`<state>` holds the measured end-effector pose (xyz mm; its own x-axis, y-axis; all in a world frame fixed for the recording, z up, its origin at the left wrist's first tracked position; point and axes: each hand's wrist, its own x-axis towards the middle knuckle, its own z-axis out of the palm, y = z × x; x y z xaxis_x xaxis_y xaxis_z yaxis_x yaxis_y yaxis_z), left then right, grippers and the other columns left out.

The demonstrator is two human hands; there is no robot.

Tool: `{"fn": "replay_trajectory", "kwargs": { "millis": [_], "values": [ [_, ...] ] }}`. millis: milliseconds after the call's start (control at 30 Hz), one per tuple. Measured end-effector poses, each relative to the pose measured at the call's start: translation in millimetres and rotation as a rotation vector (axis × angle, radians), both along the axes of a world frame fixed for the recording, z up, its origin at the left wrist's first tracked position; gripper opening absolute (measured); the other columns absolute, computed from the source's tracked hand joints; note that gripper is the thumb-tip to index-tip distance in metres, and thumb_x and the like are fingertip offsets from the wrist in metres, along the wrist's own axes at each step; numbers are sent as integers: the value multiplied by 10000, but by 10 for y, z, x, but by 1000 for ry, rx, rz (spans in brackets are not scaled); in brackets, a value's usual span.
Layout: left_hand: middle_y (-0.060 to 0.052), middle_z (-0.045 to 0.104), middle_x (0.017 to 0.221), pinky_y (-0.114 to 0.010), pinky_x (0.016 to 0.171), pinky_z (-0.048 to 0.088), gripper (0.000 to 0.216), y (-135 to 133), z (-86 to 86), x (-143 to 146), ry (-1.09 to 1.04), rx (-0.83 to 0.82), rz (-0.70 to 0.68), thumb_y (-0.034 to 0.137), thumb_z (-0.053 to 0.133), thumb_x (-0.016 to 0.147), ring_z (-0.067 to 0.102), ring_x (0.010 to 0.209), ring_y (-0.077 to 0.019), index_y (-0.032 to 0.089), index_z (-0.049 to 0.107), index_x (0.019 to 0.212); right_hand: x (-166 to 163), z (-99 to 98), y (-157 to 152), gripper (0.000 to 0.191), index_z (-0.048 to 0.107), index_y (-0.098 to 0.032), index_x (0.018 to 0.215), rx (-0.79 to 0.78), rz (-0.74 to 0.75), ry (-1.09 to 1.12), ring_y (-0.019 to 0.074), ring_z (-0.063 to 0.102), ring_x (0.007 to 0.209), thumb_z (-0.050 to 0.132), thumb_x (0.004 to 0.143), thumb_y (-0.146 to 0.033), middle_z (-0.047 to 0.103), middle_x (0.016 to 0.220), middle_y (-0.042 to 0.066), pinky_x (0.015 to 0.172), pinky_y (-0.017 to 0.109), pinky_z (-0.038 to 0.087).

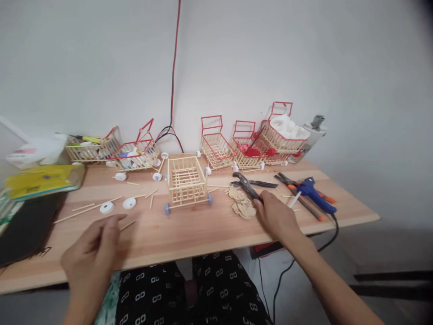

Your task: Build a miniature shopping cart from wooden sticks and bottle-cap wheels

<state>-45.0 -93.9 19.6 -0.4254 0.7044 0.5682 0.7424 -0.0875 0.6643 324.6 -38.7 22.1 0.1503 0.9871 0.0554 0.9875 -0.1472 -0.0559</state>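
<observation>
My left hand (91,253) is above the table's front left, fingers pinched around a short wooden stick (127,225). My right hand (277,219) closes on a dark hand tool (248,186) that looks like pliers; its far end points away from me, and the palm hides the rest. Beside it lies a crumpled tan paper (241,203). Between my hands, further back, stands a small wooden-stick cart (187,180) with blue wheels. Two white discs (107,207) and several loose sticks lie near my left hand.
Several stick carts with red trim (216,146) line the wall, some filled. A blue glue gun (314,194) and orange-grey pliers (306,203) lie at right, a cable (333,234) hanging off the edge. A yellow packet (43,180) and dark board (30,225) are at left.
</observation>
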Motion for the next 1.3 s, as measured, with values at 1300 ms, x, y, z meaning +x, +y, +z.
{"fn": "replay_trajectory", "kwargs": {
  "millis": [1300],
  "values": [
    [-112, 604, 1090, -380, 923, 444, 209, 548, -285, 2060, 575, -106, -1109, 101, 430, 918, 499, 1070, -232, 132, 603, 1029, -258, 132, 826, 168, 636, -98, 905, 77, 1019, -365, 238, 534, 897, 476, 921, -147, 646, 899, 128, 809, 354, 343]
  ]
}}
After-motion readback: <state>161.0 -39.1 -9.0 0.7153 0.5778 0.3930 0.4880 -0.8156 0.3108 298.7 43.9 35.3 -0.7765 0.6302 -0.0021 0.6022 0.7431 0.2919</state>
